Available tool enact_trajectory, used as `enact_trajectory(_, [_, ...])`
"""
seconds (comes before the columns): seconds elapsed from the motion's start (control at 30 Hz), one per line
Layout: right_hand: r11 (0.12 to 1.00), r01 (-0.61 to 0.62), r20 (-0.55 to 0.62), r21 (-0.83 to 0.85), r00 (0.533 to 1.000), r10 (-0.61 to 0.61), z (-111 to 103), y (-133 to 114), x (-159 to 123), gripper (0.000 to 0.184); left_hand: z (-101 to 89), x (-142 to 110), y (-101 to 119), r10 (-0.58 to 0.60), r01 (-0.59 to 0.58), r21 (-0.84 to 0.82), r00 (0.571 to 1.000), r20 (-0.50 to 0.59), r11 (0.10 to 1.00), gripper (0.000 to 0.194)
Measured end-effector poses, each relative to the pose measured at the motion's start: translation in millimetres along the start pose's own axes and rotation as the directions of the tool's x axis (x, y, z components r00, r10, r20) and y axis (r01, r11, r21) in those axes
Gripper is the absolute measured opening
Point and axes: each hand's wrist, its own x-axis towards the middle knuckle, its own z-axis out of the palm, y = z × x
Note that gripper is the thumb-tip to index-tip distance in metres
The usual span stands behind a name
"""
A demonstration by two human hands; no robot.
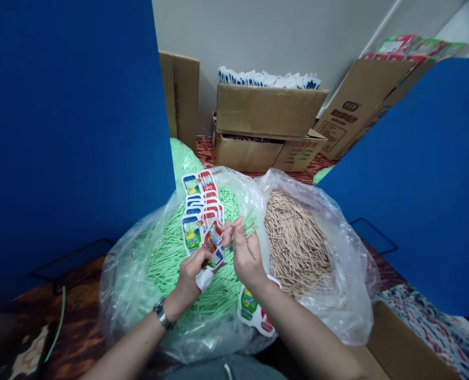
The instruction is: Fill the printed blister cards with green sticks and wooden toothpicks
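My left hand (191, 270) is closed on the lower end of a small printed packet (213, 238), mostly red with some blue. Just beside it, my right hand (247, 253) pinches a short bunch of thin light-green sticks (249, 224), its fingertips close to the packet's top. Under both hands is a clear plastic bag (129, 264) full of the same green sticks (166, 269). A row of overlapping printed cards (192, 232) in green, blue and red lies on them. More printed cards (250, 305) lie partly behind my right forearm.
To the right stands a bag of tan sticks (293, 237). Behind are cardboard boxes (269, 111), the upper one filled with white-and-blue packets (266, 79). Blue panels (72, 132) close in both sides. An open carton (408, 343) sits at lower right.
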Motion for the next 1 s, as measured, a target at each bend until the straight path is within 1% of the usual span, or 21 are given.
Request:
enact_trajectory(0.1, [0.998, -0.002, 0.022, -0.060, 1.000, 0.003, -0.1, 1.7, -2.8, 0.036, -2.0, 2.2, 4.3, 0.008, -0.008, -0.002, 1.000, -0.002, 1.000, 0.013])
enact_trajectory(0.2, [0.997, -0.030, -0.012, -0.069, 1.000, 0.029, 0.8, 6.1, -6.9, 0.029, -3.1, 3.3, 6.6, 0.010, -0.010, -0.007, 1.000, 0.007, 1.000, 0.014])
enact_trajectory(0.27, [0.997, -0.047, -0.040, -0.065, 0.998, 0.044, 1.5, 9.0, -9.0, 0.031, -2.5, 2.9, 5.8, 0.008, -0.009, 0.004, 1.000, 0.010, 1.000, 0.015])
enact_trajectory(0.37, [0.998, -0.035, -0.088, -0.047, 0.996, 0.031, 1.7, 11.4, -10.4, 0.038, -0.5, 2.1, 2.8, 0.009, -0.009, 0.024, 1.000, 0.003, 1.000, 0.016])
enact_trajectory(0.43, [0.999, -0.033, -0.107, -0.043, 0.994, 0.028, 1.1, 12.0, -10.4, 0.039, 0.5, 2.2, 1.4, 0.017, -0.017, 0.032, 1.000, 0.000, 0.999, 0.017])
enact_trajectory(0.57, [0.995, -0.055, -0.096, -0.082, 0.994, 0.047, -0.4, 13.1, -10.1, 0.037, -0.5, 3.7, 2.3, 0.057, -0.057, 0.058, 0.998, 0.004, 0.997, 0.016])
enact_trajectory(0.67, [0.994, -0.076, -0.090, -0.085, 0.994, 0.069, -0.3, 13.2, -9.9, 0.038, -2.3, 4.9, 3.2, 0.127, -0.128, 0.087, 0.992, 0.015, 0.988, 0.013])
enact_trajectory(0.77, [0.994, -0.062, -0.082, -0.091, 0.995, 0.055, 0.6, 12.1, -10.2, 0.037, -2.4, 4.8, 1.5, 0.177, -0.178, 0.121, 0.984, 0.024, 0.977, 0.010])
enact_trajectory(1.0, [0.992, -0.079, -0.113, -0.094, 0.991, 0.068, 2.1, 11.0, -11.8, 0.035, 1.7, 1.0, -2.9, 0.171, -0.176, 0.111, 0.984, 0.049, 0.978, 0.007])
